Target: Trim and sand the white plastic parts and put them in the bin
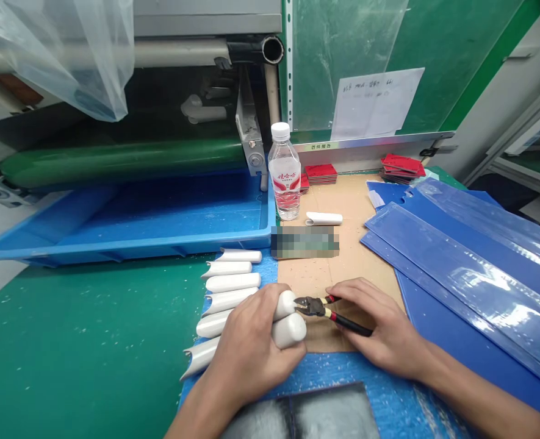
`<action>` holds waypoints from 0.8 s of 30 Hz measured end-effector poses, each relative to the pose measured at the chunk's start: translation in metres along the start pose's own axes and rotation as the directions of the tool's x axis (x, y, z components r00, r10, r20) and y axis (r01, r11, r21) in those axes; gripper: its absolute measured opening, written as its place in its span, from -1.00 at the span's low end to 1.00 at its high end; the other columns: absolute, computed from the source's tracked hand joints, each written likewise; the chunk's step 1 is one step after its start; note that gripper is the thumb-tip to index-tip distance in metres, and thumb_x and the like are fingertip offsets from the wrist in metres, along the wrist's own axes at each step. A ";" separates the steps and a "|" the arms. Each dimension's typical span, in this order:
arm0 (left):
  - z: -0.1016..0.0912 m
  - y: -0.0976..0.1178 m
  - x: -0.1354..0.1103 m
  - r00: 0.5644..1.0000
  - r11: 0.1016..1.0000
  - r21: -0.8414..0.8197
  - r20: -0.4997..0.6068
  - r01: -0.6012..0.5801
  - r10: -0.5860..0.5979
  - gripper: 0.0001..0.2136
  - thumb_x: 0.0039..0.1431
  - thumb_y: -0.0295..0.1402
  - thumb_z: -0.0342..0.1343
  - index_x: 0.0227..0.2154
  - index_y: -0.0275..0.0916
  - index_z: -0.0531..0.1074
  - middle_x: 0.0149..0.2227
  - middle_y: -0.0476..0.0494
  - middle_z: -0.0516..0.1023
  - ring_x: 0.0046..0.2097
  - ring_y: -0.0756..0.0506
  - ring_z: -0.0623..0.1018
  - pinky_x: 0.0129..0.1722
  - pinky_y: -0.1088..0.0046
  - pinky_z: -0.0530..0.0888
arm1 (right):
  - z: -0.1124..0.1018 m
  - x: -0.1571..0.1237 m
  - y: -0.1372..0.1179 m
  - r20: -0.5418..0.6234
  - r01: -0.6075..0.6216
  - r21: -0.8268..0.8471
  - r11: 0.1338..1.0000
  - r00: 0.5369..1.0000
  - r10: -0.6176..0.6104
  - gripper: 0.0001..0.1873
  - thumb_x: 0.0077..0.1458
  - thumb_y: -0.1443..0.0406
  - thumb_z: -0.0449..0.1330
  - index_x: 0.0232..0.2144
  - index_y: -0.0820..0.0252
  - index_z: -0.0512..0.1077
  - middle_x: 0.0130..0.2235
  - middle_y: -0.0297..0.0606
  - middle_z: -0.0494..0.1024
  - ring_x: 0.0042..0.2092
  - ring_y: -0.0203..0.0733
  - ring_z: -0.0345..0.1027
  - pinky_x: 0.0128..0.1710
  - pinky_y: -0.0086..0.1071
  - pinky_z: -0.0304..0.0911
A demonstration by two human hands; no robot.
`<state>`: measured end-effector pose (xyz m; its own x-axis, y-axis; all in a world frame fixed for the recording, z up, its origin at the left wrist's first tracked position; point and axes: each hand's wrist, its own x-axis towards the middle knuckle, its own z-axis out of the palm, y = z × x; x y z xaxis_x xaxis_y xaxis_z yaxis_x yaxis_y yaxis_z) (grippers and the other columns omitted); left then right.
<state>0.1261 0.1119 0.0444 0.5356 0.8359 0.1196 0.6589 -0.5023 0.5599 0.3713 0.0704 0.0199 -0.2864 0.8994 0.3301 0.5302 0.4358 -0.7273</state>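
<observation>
Bottle (285, 174), labelled 娃哈哈. Two white, round-ended pieces (289, 330), gripped by my left fingers (268, 300); black-handled pliers (314, 306), held in my right fingers (356, 291).

The left hand (255, 338) hides much of two white pieces (288, 330) and the right ends of the nearest in the row of white pieces (233, 281); the right hand (384, 323) covers one handle end of the pliers (313, 306); farther off, an oblong item (305, 242) is pixelated; writing on the paper (374, 107) is illegible; the near edge cuts off a dark sheet (306, 414).
</observation>
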 end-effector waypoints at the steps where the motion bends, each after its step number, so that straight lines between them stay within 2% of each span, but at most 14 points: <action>1: 0.000 0.000 0.000 1.000 1.000 -0.005 0.002 0.005 -0.005 -0.62 -0.03 -0.45 0.09 -0.11 -0.09 0.22 -0.25 -0.05 0.46 -0.25 -0.19 0.50 -0.28 0.29 0.36 | 0.000 0.000 0.000 -0.001 0.002 -0.002 1.000 1.000 -0.002 -0.40 0.03 0.53 0.18 0.13 0.07 0.35 0.00 -0.12 0.51 0.04 0.04 0.38 0.04 -0.10 0.36; 16: 0.005 0.001 0.000 0.999 0.999 0.030 0.035 0.020 -0.022 -0.64 -0.04 -0.43 0.08 -0.12 -0.10 0.23 -0.24 -0.09 0.48 -0.21 -0.23 0.50 -0.25 0.27 0.35 | 0.002 -0.001 0.001 -0.006 0.016 -0.031 0.999 1.000 -0.016 -0.39 0.03 0.55 0.17 0.13 0.08 0.35 0.00 -0.15 0.50 0.04 0.02 0.38 0.05 -0.12 0.34; 24: 0.007 0.001 0.001 0.997 0.999 0.037 0.062 0.039 -0.041 -0.64 -0.06 -0.43 0.07 -0.14 -0.09 0.24 -0.23 -0.09 0.49 -0.20 -0.24 0.50 -0.25 0.27 0.35 | 0.002 -0.003 0.002 0.014 0.005 -0.042 0.999 1.000 -0.004 -0.56 0.18 0.49 0.14 0.08 0.09 0.39 -0.10 -0.15 0.53 -0.10 -0.04 0.44 -0.13 -0.21 0.38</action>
<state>0.1312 0.1110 0.0392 0.5399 0.8405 0.0452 0.6984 -0.4773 0.5333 0.3716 0.0688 0.0166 -0.2992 0.8972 0.3249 0.5617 0.4409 -0.7001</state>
